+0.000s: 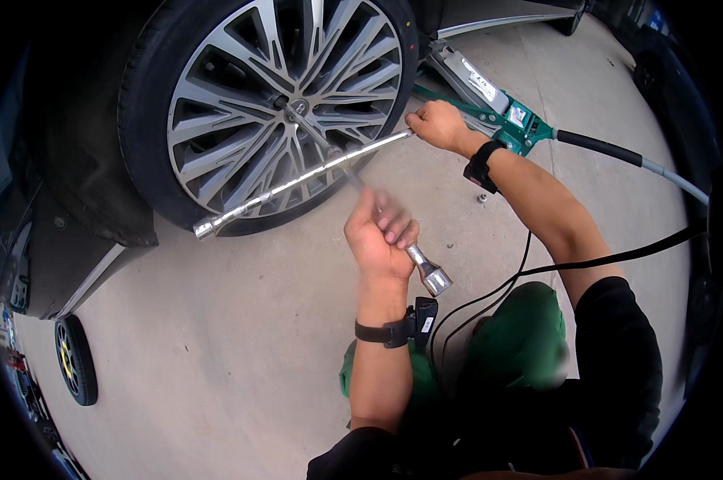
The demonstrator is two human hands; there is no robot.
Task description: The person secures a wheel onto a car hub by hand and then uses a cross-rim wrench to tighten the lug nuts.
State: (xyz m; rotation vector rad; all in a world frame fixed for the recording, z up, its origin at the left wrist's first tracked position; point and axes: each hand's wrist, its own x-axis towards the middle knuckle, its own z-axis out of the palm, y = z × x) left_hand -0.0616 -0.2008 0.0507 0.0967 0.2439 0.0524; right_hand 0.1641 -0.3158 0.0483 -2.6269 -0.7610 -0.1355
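A chrome four-way lug wrench (pixel 277 190) stands out from the wheel (pixel 209 164), which has a black tyre and grey multi-spoke rim. One of its arms reaches in to the rim just beside the centre cap. My left hand (pixel 381 232) is closed round the arm pointing back toward me, its fingers slightly blurred; a socket end shows below the fist. My right hand (pixel 440 126) is closed on the right end of the crossbar, hiding that tip. The crossbar's left socket end hangs free in front of the tyre's lower edge.
A green floor jack (pixel 521 128) with a long handle (pixel 597 146) stands right of the wheel, by the dark car. A small metal piece (pixel 482 198) lies on the concrete floor. Black cables (pixel 601 262) run past my right arm. A narrow wheel (pixel 75 360) is at far left.
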